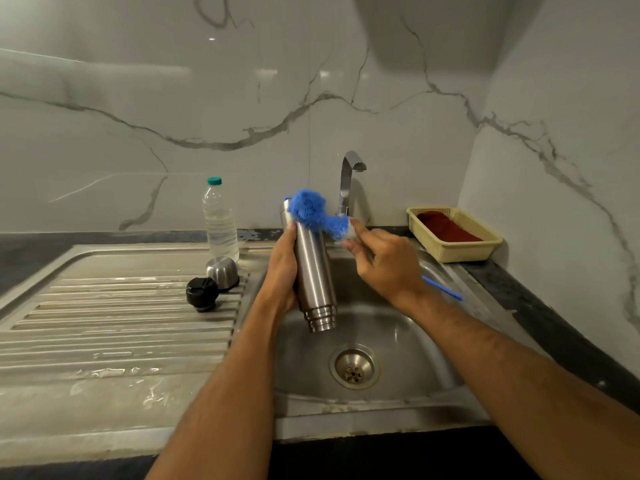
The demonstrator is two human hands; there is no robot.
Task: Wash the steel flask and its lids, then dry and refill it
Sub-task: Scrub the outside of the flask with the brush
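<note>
My left hand point(282, 268) grips the steel flask point(313, 271) around its middle and holds it tilted above the sink basin point(408, 327). My right hand point(381, 263) holds a blue bottle brush point(313, 213) by its handle. The fluffy blue head lies against the flask's upper end, which points away from me, and the blue handle tip point(443, 288) sticks out behind my wrist. On the drainboard point(114, 323) stand the steel cup lid point(222, 271) and the black stopper lid point(202, 293), side by side.
A clear plastic water bottle point(220, 220) with a teal cap stands behind the lids. The tap point(348, 183) rises behind the flask. At the back right, a yellow basket point(457, 237) holds a dark red cloth. The drain point(354, 368) sits in the basin below.
</note>
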